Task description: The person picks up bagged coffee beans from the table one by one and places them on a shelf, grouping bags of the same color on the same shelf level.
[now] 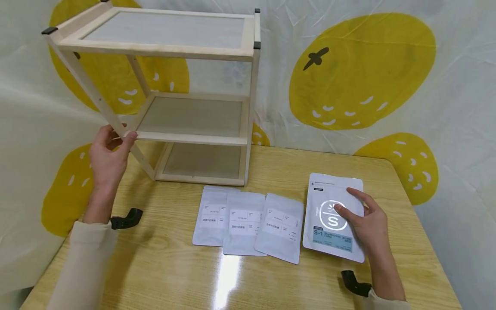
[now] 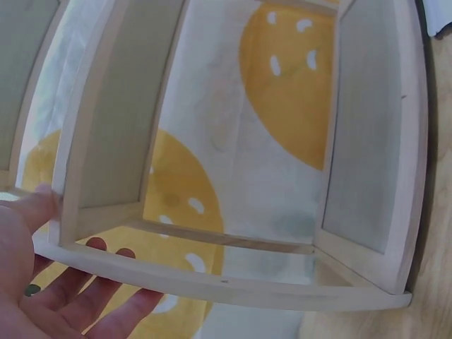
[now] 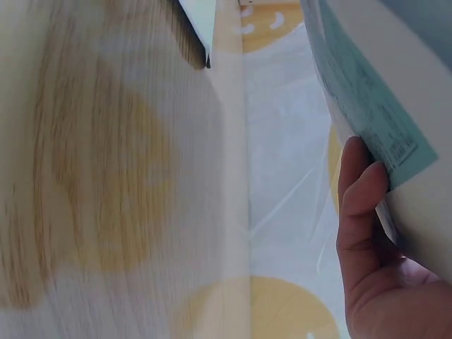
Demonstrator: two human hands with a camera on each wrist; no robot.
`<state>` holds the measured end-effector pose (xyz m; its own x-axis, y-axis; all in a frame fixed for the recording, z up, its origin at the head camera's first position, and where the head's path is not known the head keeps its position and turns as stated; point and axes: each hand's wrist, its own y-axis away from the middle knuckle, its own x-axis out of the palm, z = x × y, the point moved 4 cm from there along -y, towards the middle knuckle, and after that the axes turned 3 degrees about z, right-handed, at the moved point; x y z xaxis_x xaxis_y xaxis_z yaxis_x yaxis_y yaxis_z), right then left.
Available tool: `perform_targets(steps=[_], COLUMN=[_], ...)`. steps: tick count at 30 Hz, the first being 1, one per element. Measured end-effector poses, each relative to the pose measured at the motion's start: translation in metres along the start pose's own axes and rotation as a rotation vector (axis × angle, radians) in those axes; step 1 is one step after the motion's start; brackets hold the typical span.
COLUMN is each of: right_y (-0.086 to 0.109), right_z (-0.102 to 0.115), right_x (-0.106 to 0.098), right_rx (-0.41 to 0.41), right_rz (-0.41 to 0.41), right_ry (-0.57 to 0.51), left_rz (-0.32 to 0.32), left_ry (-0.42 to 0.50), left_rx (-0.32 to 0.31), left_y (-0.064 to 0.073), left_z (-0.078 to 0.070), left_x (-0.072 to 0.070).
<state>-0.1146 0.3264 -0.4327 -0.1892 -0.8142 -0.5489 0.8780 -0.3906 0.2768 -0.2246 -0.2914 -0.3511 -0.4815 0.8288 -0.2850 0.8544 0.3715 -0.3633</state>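
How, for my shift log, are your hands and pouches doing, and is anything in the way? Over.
Left hand gripping wooden rack. Right hand holding large S-1 pouch. Three smaller pouches between hands; no obstruction seen.

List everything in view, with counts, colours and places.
Table: one, yellowish wood, foreground
Backdrop: one, white with yellow prints, behind the table
Rack: one, pale wood with grey panels, far left
Small pouches: three, white, overlapping, in front of the rack
Large pouch: one, white with blue label, right of the small pouches
Wrist pieces: two, black, one per wrist
Sleeves: two, cream, one per arm
Left hand: one, bare, gripping the rack
Right hand: one, bare, gripping the large pouch
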Motion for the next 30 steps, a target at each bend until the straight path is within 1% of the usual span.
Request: perform_targets(steps=[3, 8, 11, 17, 21, 26, 30], right_y=[0.002, 0.006, 0.009, 0.012, 0.015, 0.018, 0.018], right_z=[0.004, 0.012, 0.017, 0.024, 0.028, 0.033, 0.034], right_x=[0.004, 0.016, 0.025, 0.043, 0.056, 0.071, 0.082], right_rx=[-0.026, -0.06, -0.083, -0.124, -0.141, -0.149, -0.168], right_rz=[0.015, 0.067, 0.095, 0.14, 0.175, 0.206, 0.226], right_ry=[0.018, 0.0, -0.004, -0.028, -0.055, -0.064, -0.084], left_rz=[0.007, 0.023, 0.038, 0.11, 0.138, 0.143, 0.139], left_ry=[0.0, 0.003, -0.009, -0.019, -0.013, 0.006, 0.009], left_rx=[0.001, 0.013, 0.011, -0.022, -0.028, -0.021, -0.018], left_y=[-0.001, -0.002, -0.002, -0.002, -0.003, -0.003, -0.002], left_z=[0.0, 0.001, 0.001, 0.002, 0.004, 0.006, 0.004], left_x=[0.001, 0.001, 0.001, 0.002, 0.003, 0.002, 0.003])
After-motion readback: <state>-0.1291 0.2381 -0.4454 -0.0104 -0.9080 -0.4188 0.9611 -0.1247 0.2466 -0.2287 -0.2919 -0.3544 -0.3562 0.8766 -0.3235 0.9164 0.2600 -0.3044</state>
